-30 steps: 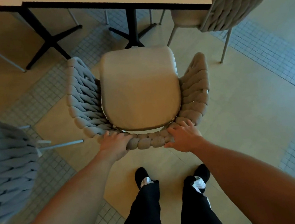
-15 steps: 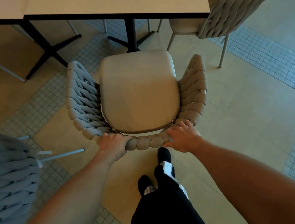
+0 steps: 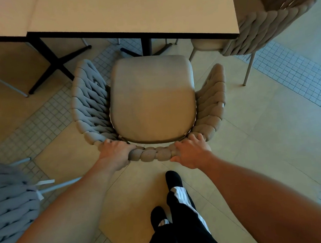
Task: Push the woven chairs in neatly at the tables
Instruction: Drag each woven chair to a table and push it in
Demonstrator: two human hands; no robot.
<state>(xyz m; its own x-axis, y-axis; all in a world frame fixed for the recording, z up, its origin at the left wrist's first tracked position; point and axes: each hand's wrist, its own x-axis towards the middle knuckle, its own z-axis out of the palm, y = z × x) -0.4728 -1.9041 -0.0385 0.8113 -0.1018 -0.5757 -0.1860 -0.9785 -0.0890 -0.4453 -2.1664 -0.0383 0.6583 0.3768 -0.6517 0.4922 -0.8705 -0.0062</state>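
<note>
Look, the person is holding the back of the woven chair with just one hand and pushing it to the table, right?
Not quite: both hands hold it. The head view shows the left hand and the right hand each gripping the woven chair along its back rim, facing the table.

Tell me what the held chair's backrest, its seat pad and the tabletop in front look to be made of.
Backrest: thick braided cord, likely synthetic rope, matte grey-beige; the plump woven strands show where the hands grip.
Seat pad: smooth upholstery, perhaps leather or faux leather; soft sheen, rounded corners.
Tabletop: pale, flat, matte slab with a dark edge, probably laminate; I cannot tell for sure.
</note>
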